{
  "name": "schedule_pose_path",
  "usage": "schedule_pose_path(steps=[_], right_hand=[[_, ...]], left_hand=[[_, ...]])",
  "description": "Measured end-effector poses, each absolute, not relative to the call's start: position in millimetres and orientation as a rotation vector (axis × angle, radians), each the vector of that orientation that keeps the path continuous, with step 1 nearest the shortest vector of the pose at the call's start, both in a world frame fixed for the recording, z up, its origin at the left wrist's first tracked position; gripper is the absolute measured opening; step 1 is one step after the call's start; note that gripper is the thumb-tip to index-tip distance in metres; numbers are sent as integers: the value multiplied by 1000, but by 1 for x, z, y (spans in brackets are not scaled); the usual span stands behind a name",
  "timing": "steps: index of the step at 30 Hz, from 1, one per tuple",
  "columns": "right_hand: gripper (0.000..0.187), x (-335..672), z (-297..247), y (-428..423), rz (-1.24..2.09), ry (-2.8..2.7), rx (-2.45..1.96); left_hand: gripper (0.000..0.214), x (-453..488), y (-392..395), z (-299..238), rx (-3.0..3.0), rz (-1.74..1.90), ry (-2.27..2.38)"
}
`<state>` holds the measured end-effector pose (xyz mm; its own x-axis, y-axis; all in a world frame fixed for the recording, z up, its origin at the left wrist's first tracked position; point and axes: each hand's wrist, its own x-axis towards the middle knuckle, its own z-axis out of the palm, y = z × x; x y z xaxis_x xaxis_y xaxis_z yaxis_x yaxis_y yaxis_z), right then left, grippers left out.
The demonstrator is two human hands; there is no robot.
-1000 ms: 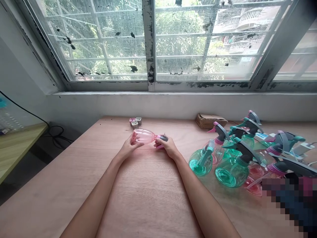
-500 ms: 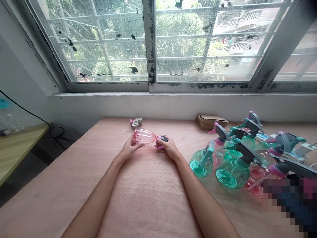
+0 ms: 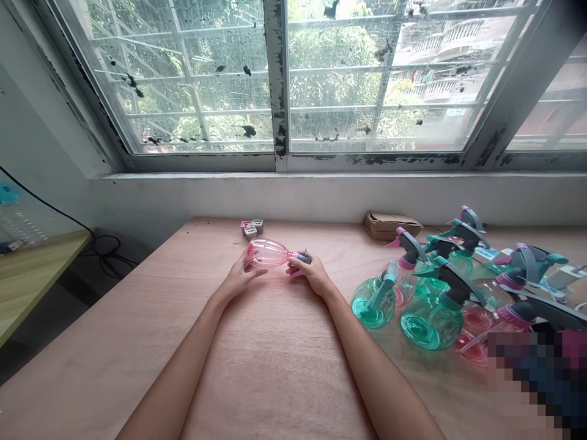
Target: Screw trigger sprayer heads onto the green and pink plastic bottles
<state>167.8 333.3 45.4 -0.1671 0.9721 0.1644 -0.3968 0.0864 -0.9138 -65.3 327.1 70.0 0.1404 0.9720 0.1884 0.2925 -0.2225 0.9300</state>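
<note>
A pink see-through spray bottle lies sideways between my hands, just above the wooden table. Its base points left and its grey and pink spray head points right. My left hand is wrapped round the base end, thumb along the underside. With closed fingers, my right hand grips the spray head near the neck; the fingers partly cover the trigger.
Several green and pink spray bottles stand close together on the right. Small square blocks sit beyond my left hand. A brown cardboard box lies near the wall. White plugs and a power strip are behind the bottles.
Almost nothing differs. Both hands keep the spray bottle in the same place, and the whole view has shifted very slightly.
</note>
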Motion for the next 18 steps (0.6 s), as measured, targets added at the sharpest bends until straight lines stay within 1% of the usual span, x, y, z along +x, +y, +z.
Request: schedule_pose_path(steps=[2, 6, 8, 10, 14, 16, 18], right_hand=[[40, 168, 45, 333, 1415, -1105, -720], [40, 167, 44, 333, 1420, -1115, -724], [40, 167, 43, 334, 1418, -1119, -721], [40, 168, 42, 335, 1414, -1122, -713], [40, 168, 40, 336, 1414, -1131, -708], [40, 168, 39, 337, 1419, -1136, -713], [41, 168, 39, 336, 1427, -1141, -720]], left_hand=[[102, -64, 326, 72, 1650, 1110, 1237], [77, -61, 323, 79, 1676, 1079, 1201], [71, -61, 323, 80, 1677, 1071, 1214], [76, -61, 323, 79, 1670, 1076, 1242], [96, -61, 322, 76, 1655, 1096, 1264], [96, -61, 322, 77, 1641, 1090, 1275], [87, -61, 321, 78, 1629, 1075, 1292]])
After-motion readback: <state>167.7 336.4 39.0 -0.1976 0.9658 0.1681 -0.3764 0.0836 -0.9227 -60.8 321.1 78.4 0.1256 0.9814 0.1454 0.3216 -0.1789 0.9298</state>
